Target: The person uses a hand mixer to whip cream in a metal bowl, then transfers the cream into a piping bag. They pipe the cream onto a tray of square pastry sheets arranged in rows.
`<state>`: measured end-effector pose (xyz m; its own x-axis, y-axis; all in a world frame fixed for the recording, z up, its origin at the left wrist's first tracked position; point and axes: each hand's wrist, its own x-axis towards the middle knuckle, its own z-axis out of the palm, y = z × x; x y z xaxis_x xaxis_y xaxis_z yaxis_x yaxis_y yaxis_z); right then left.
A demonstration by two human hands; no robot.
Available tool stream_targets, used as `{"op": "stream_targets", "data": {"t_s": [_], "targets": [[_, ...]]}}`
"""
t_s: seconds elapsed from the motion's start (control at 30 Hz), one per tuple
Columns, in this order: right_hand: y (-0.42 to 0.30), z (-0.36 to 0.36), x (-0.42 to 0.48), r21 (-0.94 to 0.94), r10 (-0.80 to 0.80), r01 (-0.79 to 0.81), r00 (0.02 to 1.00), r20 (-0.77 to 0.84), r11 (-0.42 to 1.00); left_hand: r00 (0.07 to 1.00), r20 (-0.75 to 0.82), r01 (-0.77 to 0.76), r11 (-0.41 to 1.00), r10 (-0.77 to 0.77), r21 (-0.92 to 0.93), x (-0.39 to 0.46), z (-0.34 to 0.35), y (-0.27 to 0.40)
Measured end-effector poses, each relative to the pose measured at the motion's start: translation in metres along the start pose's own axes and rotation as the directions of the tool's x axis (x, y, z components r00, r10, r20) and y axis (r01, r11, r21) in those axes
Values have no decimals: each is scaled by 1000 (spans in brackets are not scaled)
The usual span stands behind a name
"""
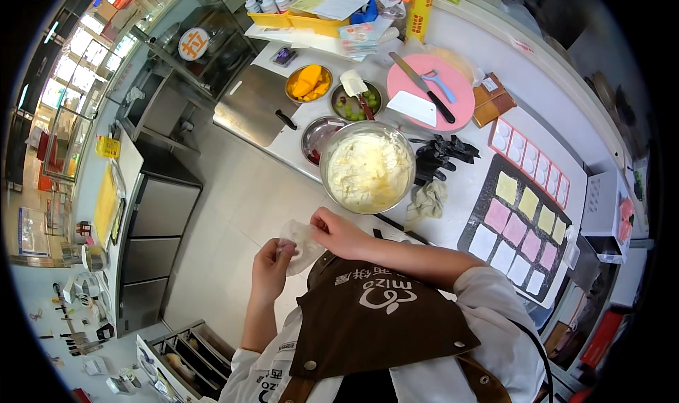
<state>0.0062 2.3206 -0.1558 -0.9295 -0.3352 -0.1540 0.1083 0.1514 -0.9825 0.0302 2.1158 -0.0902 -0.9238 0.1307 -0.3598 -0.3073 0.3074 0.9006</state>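
Note:
My left hand (274,264) and my right hand (339,234) pinch a crumpled piece of thin translucent plastic (301,246) between them, in front of the apron. Whether it is a glove or a bag cannot be told. Just beyond my right hand, a steel mixing bowl (370,169) of pale whipped cream stands at the table's near edge. Black gloves (437,159) and a crumpled cloth (427,200) lie to its right. Behind it are a bowl of cut green grapes (345,106) with a spatula (356,87) across it, and a bowl of mango (307,83).
On a pink turntable (395,79) rest a serrated knife (419,82), a peeler (439,84) and a white scraper (412,108). At right, a black mat (480,214) carries several coloured squares beside a white-and-pink mould (530,161). A steel board (254,106) lies at left.

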Motion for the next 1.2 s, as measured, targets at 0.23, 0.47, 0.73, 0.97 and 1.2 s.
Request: {"op": "stream_targets", "data": {"t_s": [0.23,0.47,0.73,0.97,1.2], "targets": [[3,10,37,93,125,-130,991,50,987,983,-163,-38,763,-89,-645,19,-33,-32],[-13,50,71,902,104,-330,944,314,277,974,150,165,81,-167,-983,34,-75,-36],[-79,58,123,793,-50,-481,843,535,374,956,24,12,42,294,-999,88,-151,-10],[-91,60,147,957,-328,-238,902,281,167,990,56,29,209,127,-978,109,-163,7],[-120,73,149,962,-292,-247,934,206,-113,969,-85,-124,159,232,-979,124,-147,5]]}}
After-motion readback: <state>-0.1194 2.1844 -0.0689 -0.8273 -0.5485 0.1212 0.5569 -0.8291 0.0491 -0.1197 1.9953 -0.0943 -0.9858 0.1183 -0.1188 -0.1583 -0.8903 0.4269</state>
